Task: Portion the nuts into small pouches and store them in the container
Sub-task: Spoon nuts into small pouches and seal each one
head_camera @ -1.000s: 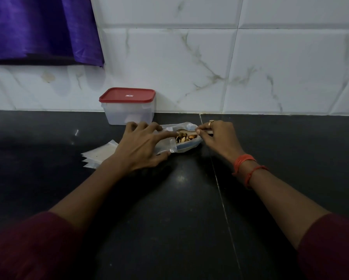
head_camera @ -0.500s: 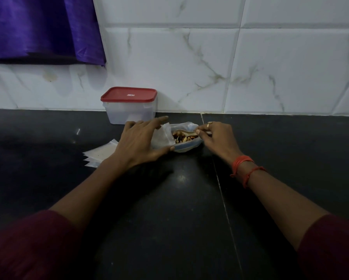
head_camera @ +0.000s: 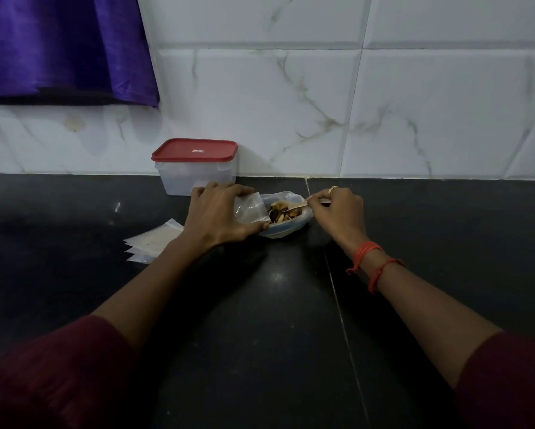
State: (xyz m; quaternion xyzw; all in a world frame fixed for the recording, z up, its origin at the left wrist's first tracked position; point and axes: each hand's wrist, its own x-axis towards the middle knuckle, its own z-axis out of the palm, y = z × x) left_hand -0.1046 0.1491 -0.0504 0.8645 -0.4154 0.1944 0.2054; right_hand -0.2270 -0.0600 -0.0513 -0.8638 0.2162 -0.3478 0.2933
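A: Where the dark counter (head_camera: 260,335) meets the tiled wall (head_camera: 414,103), the container (head_camera: 182,178) stands with its red lid (head_camera: 195,148) on; what have the hands got?

B: Left hand (head_camera: 219,212) curled round a small clear pouch (head_camera: 250,209), fingers over its top, thumb beneath; the pouch touches the left rim of the bowl (head_camera: 278,234).

A: And the other?

B: Right hand (head_camera: 337,209) pinches the handle of a pale spoon (head_camera: 297,206) between thumb and fingertips; the spoon's far end lies among the nuts (head_camera: 280,212); loaded or not, cannot tell.

A: The nuts' position?

B: In the shallow bowl, between the two hands, just right of the container and nearer the person; what the pouch holds cannot be made out.

A: Surroundings?

B: A fanned stack of flat pouches (head_camera: 153,243) on the counter beside the left wrist; purple cloth (head_camera: 58,44) hanging upper left; red threads (head_camera: 371,258) round the right wrist; a ring (head_camera: 333,189) on one finger; dark red sleeves (head_camera: 52,373) on both arms.
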